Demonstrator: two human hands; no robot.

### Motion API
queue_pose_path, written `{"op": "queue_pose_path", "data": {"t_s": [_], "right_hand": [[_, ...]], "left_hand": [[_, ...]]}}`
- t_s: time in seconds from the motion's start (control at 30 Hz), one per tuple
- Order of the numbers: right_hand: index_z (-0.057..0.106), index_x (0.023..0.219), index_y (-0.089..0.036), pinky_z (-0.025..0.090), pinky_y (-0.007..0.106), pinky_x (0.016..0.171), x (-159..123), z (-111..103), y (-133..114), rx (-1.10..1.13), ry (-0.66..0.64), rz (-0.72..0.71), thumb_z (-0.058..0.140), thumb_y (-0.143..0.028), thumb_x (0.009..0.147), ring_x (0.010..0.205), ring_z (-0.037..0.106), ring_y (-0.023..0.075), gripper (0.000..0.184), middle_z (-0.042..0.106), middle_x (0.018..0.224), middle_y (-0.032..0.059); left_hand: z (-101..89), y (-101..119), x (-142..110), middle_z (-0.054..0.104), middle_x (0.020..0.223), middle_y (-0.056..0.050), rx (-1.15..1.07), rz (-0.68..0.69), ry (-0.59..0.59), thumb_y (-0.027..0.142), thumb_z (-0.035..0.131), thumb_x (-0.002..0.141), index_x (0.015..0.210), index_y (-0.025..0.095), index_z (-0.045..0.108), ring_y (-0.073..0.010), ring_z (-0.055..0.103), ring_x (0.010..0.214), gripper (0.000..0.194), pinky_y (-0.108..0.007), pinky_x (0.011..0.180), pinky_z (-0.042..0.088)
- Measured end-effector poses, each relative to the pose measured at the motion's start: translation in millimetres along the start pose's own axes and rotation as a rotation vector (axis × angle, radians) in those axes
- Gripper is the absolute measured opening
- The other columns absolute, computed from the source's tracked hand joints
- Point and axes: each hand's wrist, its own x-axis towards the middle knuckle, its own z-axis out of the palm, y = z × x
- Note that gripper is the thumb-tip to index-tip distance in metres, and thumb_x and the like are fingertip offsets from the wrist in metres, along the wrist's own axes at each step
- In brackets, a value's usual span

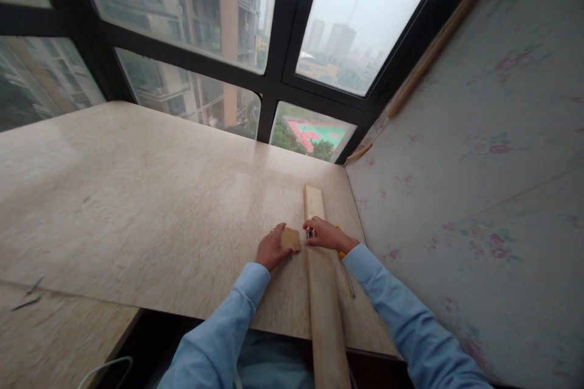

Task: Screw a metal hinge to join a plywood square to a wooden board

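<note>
The left hand (272, 248) is reached in from the near edge of the table (173, 206), its forearm slanted forward and inward, and a flat tan block (291, 239) is being gripped at its edges, thumb on the near side, fingers curled along the far side. Just to the right of that hand, a long wooden board (326, 310) is laid lengthwise, its near end run out past the table edge. Over the board the right hand (323, 234) is held, its forearm angled in from the lower right, wrist bent inward, fingers curled down toward the left; a small metal piece (310, 234) is pinched between thumb and fingers, its exact shape partly hidden. Beneath and beside the right wrist, a screwdriver (351, 279) with a yellow handle is seen, its shaft pointed nearward. Well to the left of the left hand, two small dark slim pieces (26, 303) are set down.
</note>
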Motion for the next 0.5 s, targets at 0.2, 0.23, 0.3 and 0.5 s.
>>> {"op": "queue_pose_path", "data": {"t_s": [0.2,0.23,0.3,0.5], "right_hand": [[0.062,0.111,-0.015,0.047,0.027,0.075,-6,13,11,0.222,0.134,-0.098,0.077,-0.02,0.07,0.074,0.055,0.0109,0.044,0.051,0.106,0.0069],[0.063,0.111,-0.016,0.048,0.027,0.076,-7,14,13,0.244,0.147,-0.106,0.078,-0.02,0.07,0.075,0.055,0.0111,0.043,0.051,0.107,0.007],[0.064,0.11,-0.017,0.048,0.028,0.077,-7,17,16,0.282,0.17,-0.114,0.078,-0.02,0.07,0.076,0.056,0.0113,0.042,0.05,0.108,0.0071],[0.066,0.113,-0.018,0.048,0.029,0.079,-9,25,22,0.282,0.234,-0.136,0.077,-0.023,0.072,0.078,0.056,0.0122,0.042,0.051,0.111,0.0082]], "left_hand": [[12.9,-12,19,0.059,0.116,-0.014,-0.383,0.025,-0.031,0.013,0.069,0.061,0.132,0.009,0.042,-0.0239,0.061,0.101,0.076,-0.037,0.088,0.049],[15.6,-13,22,0.059,0.113,-0.015,-0.464,0.002,-0.055,0.012,0.068,0.061,0.133,0.008,0.04,-0.0226,0.062,0.097,0.078,-0.036,0.085,0.05],[20.3,-14,26,0.061,0.107,-0.014,-0.605,-0.048,-0.095,0.011,0.067,0.062,0.137,0.007,0.035,-0.02,0.064,0.09,0.081,-0.034,0.081,0.052],[22.3,-10,30,0.064,0.103,-0.015,-0.852,-0.192,-0.084,0.016,0.075,0.064,0.137,0.007,0.034,-0.0191,0.065,0.084,0.084,-0.032,0.07,0.055]]}}
